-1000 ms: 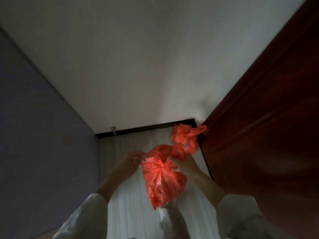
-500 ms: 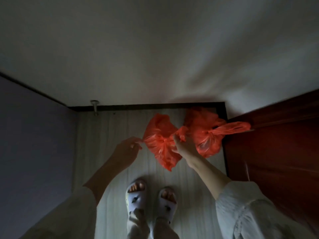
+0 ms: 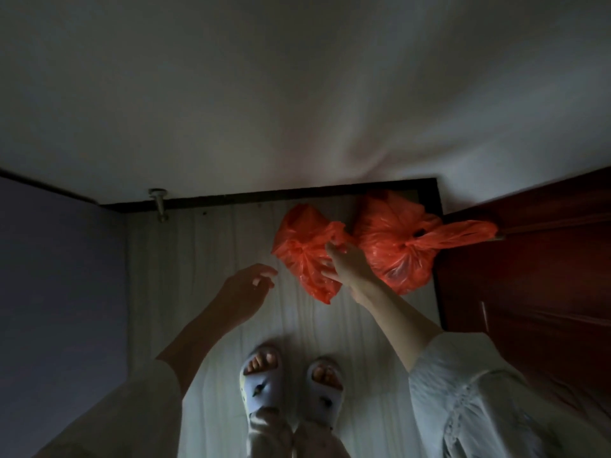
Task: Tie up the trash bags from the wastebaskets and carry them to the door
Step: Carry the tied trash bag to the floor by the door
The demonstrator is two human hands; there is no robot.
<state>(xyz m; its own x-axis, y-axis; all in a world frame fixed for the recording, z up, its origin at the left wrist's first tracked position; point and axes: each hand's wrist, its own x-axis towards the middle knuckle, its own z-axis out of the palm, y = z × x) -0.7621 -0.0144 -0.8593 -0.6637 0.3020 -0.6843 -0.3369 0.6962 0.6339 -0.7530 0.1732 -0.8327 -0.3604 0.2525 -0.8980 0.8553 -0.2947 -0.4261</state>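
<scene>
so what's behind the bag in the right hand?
Past the left bag held by the right hand: pale floor and dark baseboard. A second tied bag sits beside it. The floor under both is hidden.

Home hallway, wooden door (image 3: 535, 292), pale plank floor (image 3: 215, 246), slippers (image 3: 291, 388)

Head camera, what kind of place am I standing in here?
Probably a home entryway corner: a wooden door, a pale plank floor with a doorstop, and red bags set beside the door.

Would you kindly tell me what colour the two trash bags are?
Both trash bags are bright orange-red; the head view shows it.
</scene>
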